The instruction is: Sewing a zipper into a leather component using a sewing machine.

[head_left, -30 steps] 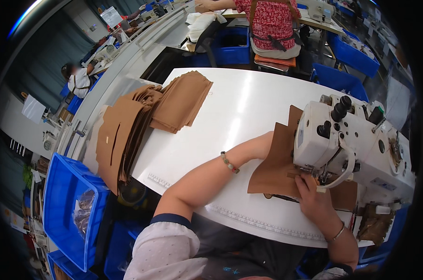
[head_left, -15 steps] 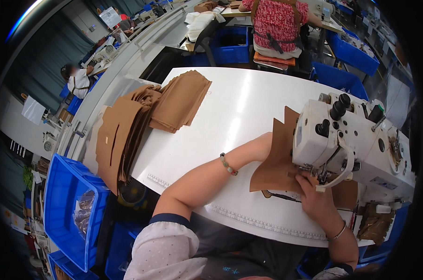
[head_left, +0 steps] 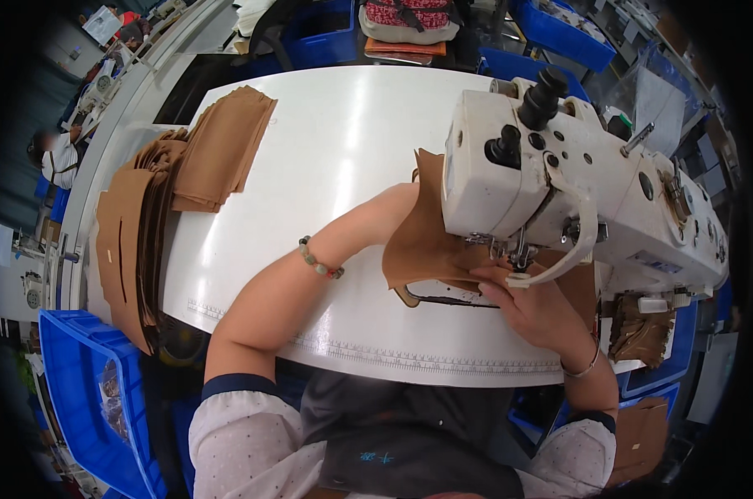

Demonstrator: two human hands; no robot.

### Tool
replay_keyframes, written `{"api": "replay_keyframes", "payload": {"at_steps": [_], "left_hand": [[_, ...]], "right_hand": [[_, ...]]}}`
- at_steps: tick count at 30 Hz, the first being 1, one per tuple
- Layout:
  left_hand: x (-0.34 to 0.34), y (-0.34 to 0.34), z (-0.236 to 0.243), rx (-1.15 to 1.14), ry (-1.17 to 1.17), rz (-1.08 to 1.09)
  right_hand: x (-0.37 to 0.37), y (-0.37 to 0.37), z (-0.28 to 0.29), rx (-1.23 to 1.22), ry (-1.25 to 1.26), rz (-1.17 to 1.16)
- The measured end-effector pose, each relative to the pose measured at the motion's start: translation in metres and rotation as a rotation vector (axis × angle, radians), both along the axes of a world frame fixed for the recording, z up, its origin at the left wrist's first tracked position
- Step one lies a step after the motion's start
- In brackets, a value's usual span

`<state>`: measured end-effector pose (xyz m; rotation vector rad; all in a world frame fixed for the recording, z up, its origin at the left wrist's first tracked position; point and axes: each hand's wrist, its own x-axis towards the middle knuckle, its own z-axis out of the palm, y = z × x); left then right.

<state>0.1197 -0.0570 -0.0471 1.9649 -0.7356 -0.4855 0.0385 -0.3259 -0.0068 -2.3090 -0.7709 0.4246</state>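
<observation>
A white industrial sewing machine [head_left: 486,175] stands at the right of the work surface. Curled under its head lies a brown fabric piece [head_left: 418,249]. My left hand [head_left: 397,208] reaches behind the raised left part of that piece, its fingers hidden, a bead bracelet on the wrist. My right hand [head_left: 522,303] has its fingers bent on the piece just beside the presser foot and needle, gripping it. Below the piece a dark-rimmed opening [head_left: 439,297] shows in the white table.
Stacked brown pieces [head_left: 219,141] and slotted ones [head_left: 123,241] lie at the left. Blue bins [head_left: 90,399] flank the table. More brown pieces [head_left: 634,333] sit right of it. A seated person in red [head_left: 406,18] is beyond the table; another in white [head_left: 56,162] sits far left.
The whole view has shifted, so table and machine sit higher and farther left. The brown piece's left part has curved a little; both hands stay at it.
</observation>
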Motion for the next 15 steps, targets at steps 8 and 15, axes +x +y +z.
{"api": "replay_keyframes", "payload": {"at_steps": [8, 15], "left_hand": [[0.004, 0.008, -0.007, -0.149, 0.261, 0.298], [0.002, 0.013, -0.001, -0.052, -0.026, -0.085]], "right_hand": [[-0.008, 0.014, -0.035, -0.201, -0.596, 0.081], [-0.002, 0.014, -0.049, -0.185, -0.716, 0.114]]}}
